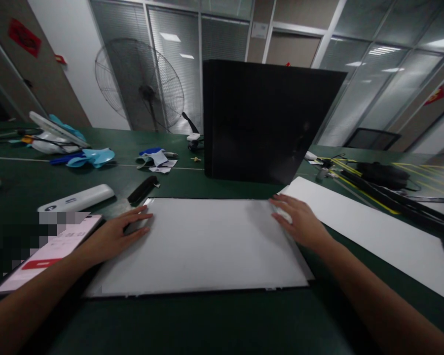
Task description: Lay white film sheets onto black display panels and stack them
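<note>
A flat white rectangular panel (207, 246) with a thin dark edge lies on the green table in front of me. My left hand (124, 229) rests at its far left edge, fingers stretched and apart, the tips touching the sheet. At the far right corner is my right hand (299, 222), its fingers spread over the panel's edge. A small whitish patch shows between those fingers; I cannot make out what it is. Beyond the right hand lies another long white sheet (370, 236), set at an angle.
A large black panel (259, 123) stands upright behind the white one. To the left are a phone (55, 251) with a lit screen, a white elongated device (76, 198), a black object (143, 191) and blue gloves (92, 157). Black strips (403, 197) lie at right.
</note>
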Available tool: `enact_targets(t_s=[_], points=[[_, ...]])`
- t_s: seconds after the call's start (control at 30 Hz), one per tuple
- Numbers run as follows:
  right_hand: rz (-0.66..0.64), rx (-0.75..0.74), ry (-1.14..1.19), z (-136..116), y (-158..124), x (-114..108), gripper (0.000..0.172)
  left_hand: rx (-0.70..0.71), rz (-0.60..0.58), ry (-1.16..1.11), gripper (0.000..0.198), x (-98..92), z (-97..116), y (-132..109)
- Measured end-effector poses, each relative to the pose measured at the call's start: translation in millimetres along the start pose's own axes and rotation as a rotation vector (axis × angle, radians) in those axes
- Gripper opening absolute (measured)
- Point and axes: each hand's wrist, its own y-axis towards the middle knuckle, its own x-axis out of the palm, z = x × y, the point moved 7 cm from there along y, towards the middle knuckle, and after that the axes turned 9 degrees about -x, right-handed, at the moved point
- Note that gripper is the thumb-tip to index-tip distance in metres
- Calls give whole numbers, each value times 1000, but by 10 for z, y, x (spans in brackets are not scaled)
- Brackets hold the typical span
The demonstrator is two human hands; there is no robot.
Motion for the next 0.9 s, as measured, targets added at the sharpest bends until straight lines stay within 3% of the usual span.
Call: enact_targets(t_s=[0.03,0.1,0.17,0.23,0.33,0.53,0.63,0.8,0.9], points=[[100,116,-89,312,-69,-66,57,6,-20,-4,89,21,-27,12],[179,330,-212,869,-258,-105,62,10,-42,-22,91,45,-70,28],[91,528,-249,1285,-450,-9,70,2,-32,-32,92,37,-84,27],[-65,658,-222,1492,-592,146,75,-18,-31,-32,90,27,-72,7],[-187,709,-178,1468,-655,263,70,-44,-54,-7,88,26,-35,-33],[-199,736,-276,1122,-526,38,58,17,-60,7,93,33,9,-56],[-219,664,-352,782,-339,-101,56,48,-74,-8,99,42,24,-63],[-281,315,-455,-304,33,-157,44,76,-88,10,90,42,42,-89],[-259,-9,-374,-1071,94,-62,36,36,-93,38,84,25,29,-97]])
